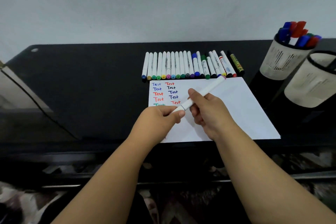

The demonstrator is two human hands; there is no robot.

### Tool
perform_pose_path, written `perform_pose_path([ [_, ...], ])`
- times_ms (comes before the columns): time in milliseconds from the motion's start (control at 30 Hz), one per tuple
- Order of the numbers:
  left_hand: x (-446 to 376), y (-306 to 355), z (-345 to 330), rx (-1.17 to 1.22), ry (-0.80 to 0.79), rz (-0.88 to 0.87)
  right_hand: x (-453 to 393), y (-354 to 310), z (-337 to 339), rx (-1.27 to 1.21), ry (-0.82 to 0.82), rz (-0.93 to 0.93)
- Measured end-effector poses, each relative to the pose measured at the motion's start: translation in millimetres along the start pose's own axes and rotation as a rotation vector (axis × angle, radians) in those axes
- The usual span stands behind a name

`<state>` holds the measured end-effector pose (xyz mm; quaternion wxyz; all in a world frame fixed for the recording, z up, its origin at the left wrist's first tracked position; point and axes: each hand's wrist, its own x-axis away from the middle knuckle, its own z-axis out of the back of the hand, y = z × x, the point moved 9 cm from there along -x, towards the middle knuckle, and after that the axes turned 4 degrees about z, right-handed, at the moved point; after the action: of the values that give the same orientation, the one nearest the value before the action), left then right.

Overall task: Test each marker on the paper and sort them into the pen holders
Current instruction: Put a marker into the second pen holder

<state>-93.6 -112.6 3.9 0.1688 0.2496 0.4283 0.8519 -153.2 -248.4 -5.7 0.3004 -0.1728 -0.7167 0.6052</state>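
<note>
White marker (203, 94) gripped by both hands (209, 112), above paper (236, 103), marker row (189, 65) behind, pen holders (283, 60) right

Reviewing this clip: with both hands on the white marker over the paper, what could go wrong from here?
1. The left hand pinches the near end of the white marker while the right hand grips the barrel; if a cap pops off abruptly, the tip might streak the paper or the fingers.
2. The hands hover over the written "Test" words; fresh ink might smear.
3. The row of markers lies close behind and could get knocked.
</note>
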Motion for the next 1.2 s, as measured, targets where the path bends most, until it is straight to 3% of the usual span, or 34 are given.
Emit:
perform_pose_path([
  [200,-1.5,-3.6,7.2,0.069,-0.050,0.016,-3.2,-1.5,-8.5,-0.005,0.007,0.049],
  [367,0.3,-18.7,30.1,0.133,-0.017,0.039,-10.7,-13.5,35.2,-0.210,0.227,0.046],
  [567,-4.2,-24.1,38.6,0.019,0.064,0.057,-6.0,-5.3,17.3,-0.076,0.111,0.116],
  [867,-10.8,-20.0,36.7,-0.099,0.110,0.034,-14.0,-7.5,9.1,0.335,0.130,0.262],
  [1200,-18.9,-19.7,36.6,-0.155,0.135,0.001,-13.4,-7.4,2.1,0.429,0.114,0.316],
])
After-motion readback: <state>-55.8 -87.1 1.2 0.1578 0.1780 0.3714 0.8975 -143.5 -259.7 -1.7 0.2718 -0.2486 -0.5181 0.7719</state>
